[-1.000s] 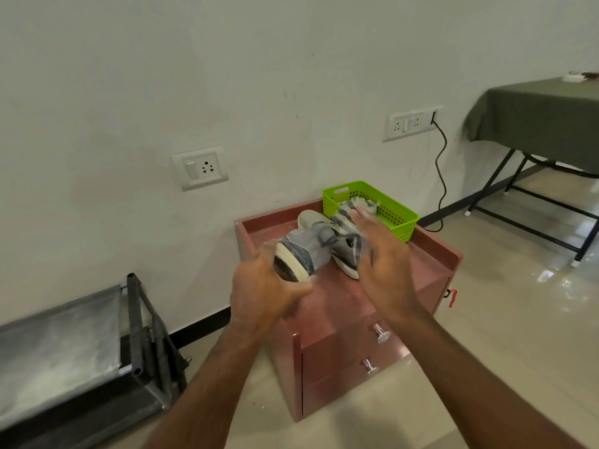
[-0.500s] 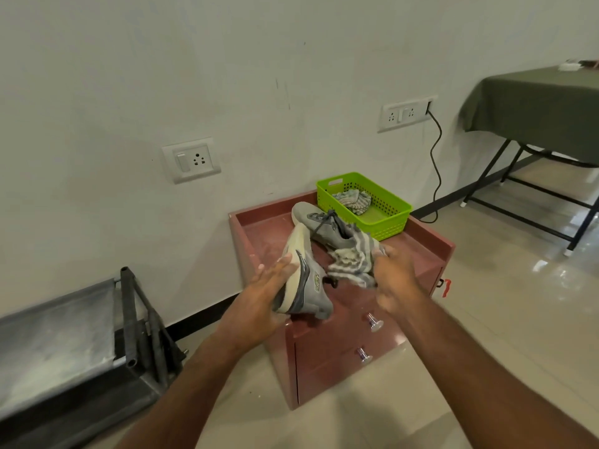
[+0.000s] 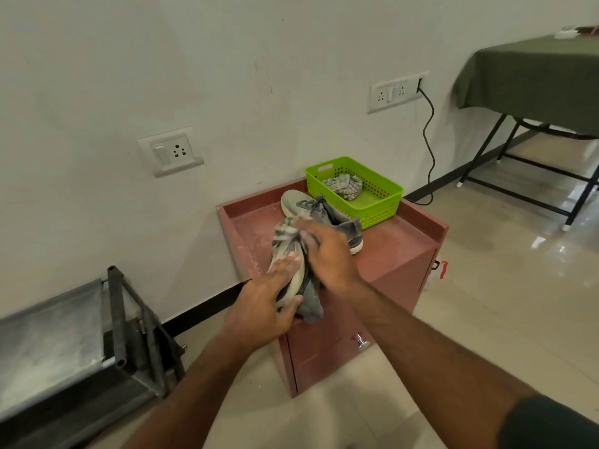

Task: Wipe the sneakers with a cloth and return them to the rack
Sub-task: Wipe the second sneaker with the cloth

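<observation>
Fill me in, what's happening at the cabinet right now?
A person is wiping a grey sneaker held over the red cabinet. The left hand grips the shoe by its sole, while the right hand presses a striped cloth against it. The second sneaker lies on the cabinet beside a green basket holding another cloth. The rack stands to the left, with no shoes in view.

Held sneaker (image 3: 299, 280) mostly hidden between both hands; cloth (image 3: 285, 233) blurred. Rack (image 3: 64, 345) cut off at lower-left frame edge. Draped table (image 3: 534, 76) cut off upper right.
</observation>
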Demonstrator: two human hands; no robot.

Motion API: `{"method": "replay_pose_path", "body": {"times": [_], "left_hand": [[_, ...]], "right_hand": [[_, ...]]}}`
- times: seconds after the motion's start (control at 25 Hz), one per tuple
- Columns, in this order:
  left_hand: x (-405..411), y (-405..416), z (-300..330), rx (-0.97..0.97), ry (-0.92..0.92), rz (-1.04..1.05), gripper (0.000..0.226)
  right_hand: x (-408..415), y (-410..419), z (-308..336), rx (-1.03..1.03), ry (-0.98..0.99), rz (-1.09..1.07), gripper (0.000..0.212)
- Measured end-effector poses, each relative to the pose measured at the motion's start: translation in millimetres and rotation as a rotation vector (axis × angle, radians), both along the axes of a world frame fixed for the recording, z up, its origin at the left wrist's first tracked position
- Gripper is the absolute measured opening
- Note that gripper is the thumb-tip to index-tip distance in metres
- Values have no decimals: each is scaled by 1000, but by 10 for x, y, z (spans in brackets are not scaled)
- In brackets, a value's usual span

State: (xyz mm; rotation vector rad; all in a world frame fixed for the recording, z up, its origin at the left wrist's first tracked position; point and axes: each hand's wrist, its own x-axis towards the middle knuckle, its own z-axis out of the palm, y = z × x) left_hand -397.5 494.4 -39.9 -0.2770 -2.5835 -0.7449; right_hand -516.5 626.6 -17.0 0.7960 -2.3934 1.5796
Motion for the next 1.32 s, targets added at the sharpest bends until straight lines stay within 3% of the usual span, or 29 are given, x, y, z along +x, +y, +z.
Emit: {"method": "replay_pose_path", "body": {"times": [0.08,0.2,0.36,0.48,0.52,0.68,0.8,0.88,0.96,1.04,1.08,1.2,1.32], "left_hand": [[-5,17,-14,7,4,15,68],[-4,-6,-7,62,24,28,67],[-18,-34,14,176,113,101,57],[-25,-43,34,157,108,118,60],[-19,-38,34,137,83,112,64],[-2,-27,50,145,55,174,68],[24,-39,91,224,49,196,57],[30,-23,114,281,15,206,39],[42,-7,131,320,-13,231,26],[51,10,148,361,-17,228,44],[42,8,139,379,-20,228,52],[24,-5,119,406,-36,235,61],[23,-3,108,433,-53,221,63]], "right_hand": [[25,-36,-105,85,-93,116,44],[-139,120,-77,32,-206,47,60],[-223,280,20,35,-122,-64,50],[-242,285,2,-21,89,-295,63],[-238,265,-25,44,139,-272,68],[-93,80,-103,394,68,245,70],[-20,89,-7,377,37,260,70],[64,196,111,358,-90,342,66],[125,359,255,194,-353,387,56],[125,533,347,-44,-599,226,51],[71,610,336,-134,-621,76,50],[-78,636,225,-67,-273,-317,60],[-148,411,17,163,-18,-124,73]]}}
